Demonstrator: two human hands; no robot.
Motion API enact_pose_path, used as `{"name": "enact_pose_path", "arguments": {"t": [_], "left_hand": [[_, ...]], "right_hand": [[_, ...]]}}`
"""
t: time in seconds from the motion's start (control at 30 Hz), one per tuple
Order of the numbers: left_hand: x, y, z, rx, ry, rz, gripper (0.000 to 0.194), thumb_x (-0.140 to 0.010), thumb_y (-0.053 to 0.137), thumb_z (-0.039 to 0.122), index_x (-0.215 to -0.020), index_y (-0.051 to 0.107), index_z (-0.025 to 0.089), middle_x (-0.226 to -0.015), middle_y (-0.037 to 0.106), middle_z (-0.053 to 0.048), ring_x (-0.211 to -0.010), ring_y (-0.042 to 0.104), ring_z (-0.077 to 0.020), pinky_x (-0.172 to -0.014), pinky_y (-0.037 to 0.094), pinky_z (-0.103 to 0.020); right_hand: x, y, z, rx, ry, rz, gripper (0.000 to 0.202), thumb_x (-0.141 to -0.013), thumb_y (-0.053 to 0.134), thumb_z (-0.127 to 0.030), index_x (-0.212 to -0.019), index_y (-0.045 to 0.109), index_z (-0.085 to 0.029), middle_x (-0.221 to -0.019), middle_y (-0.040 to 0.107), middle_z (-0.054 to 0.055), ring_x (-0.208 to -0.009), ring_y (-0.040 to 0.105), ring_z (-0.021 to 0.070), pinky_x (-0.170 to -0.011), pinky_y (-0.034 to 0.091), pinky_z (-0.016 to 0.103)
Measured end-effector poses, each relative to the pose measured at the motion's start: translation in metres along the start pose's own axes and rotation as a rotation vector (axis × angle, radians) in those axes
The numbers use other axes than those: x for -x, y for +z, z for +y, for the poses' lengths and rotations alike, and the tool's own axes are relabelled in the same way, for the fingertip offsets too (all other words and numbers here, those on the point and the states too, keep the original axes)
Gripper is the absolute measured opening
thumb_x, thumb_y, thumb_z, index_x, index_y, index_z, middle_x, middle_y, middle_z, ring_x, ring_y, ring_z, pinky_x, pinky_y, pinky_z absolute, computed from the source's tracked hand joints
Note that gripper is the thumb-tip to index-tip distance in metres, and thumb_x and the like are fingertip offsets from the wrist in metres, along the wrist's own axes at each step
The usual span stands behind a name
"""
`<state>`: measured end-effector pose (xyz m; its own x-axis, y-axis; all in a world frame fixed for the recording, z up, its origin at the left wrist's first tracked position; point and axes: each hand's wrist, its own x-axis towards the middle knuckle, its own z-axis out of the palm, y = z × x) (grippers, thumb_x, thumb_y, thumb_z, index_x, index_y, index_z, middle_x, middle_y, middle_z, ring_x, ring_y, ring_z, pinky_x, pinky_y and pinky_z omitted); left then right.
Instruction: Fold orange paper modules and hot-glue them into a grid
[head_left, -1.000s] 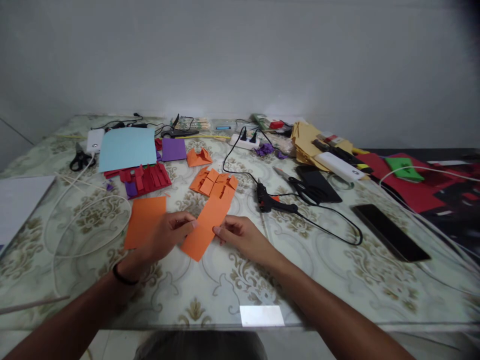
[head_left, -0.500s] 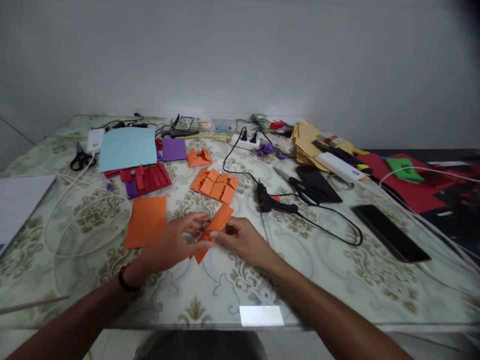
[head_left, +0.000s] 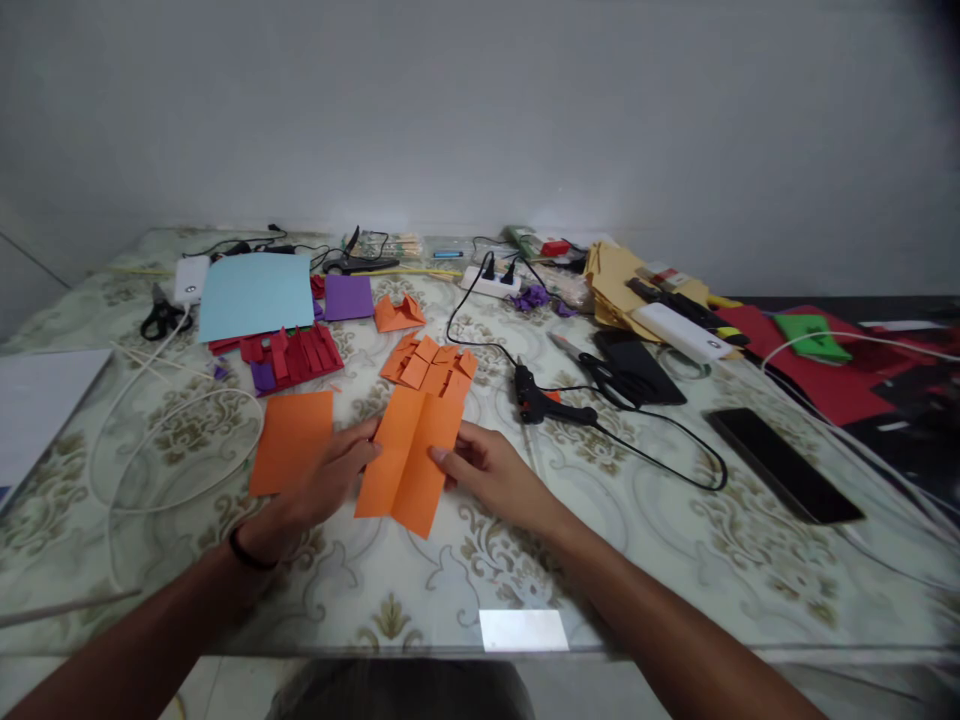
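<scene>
While the creased orange sheet [head_left: 394,425] is held over the table [head_left: 480,565], side edges pinched by left hand [head_left: 321,485] and right hand [head_left: 496,475], folded orange pieces [head_left: 431,372] are seen beyond; the flat orange sheet [head_left: 291,435] is apparently left unfolded.

One creased orange sheet [head_left: 409,465], two pairs of scissors [head_left: 594,370], one power strip [head_left: 490,286]
</scene>
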<state>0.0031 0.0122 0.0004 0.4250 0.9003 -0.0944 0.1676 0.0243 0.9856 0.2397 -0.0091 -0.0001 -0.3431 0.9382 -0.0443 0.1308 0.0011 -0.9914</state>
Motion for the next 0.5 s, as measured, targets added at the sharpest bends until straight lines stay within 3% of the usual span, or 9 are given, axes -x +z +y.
{"name": "enact_pose_path", "arguments": {"t": [0.1, 0.33, 0.5], "left_hand": [[-0.001, 0.002, 0.003, 0.071, -0.035, 0.001, 0.025, -0.089, 0.061, 0.033, -0.103, 0.072, 0.016, -0.087, 0.075, -0.004, -0.072, 0.065, -0.0164, -0.065, 0.055, -0.026], [-0.001, 0.004, 0.010, 0.126, -0.095, -0.005, 0.027, -0.086, 0.073, 0.036, -0.102, 0.071, 0.015, -0.094, 0.080, -0.007, -0.087, 0.075, -0.0246, -0.074, 0.060, -0.032], [-0.001, 0.004, 0.011, 0.032, -0.073, 0.057, 0.020, -0.077, 0.077, 0.032, -0.086, 0.070, 0.015, -0.080, 0.077, -0.003, -0.073, 0.070, -0.0206, -0.063, 0.056, -0.028]], "right_hand": [[-0.001, 0.000, 0.002, -0.043, 0.008, -0.015, 0.036, -0.097, 0.066, -0.053, -0.105, 0.066, -0.018, -0.079, 0.062, 0.000, -0.065, 0.060, 0.0142, -0.064, 0.050, 0.029], [-0.004, 0.000, 0.009, -0.106, 0.035, -0.010, 0.039, -0.093, 0.072, -0.047, -0.117, 0.060, -0.020, -0.076, 0.063, -0.003, -0.061, 0.059, 0.0128, -0.062, 0.049, 0.027], [-0.006, 0.001, 0.011, -0.170, 0.034, 0.028, 0.051, -0.085, 0.080, -0.042, -0.123, 0.050, -0.024, -0.070, 0.059, -0.009, -0.059, 0.060, 0.0132, -0.061, 0.047, 0.027]]}}
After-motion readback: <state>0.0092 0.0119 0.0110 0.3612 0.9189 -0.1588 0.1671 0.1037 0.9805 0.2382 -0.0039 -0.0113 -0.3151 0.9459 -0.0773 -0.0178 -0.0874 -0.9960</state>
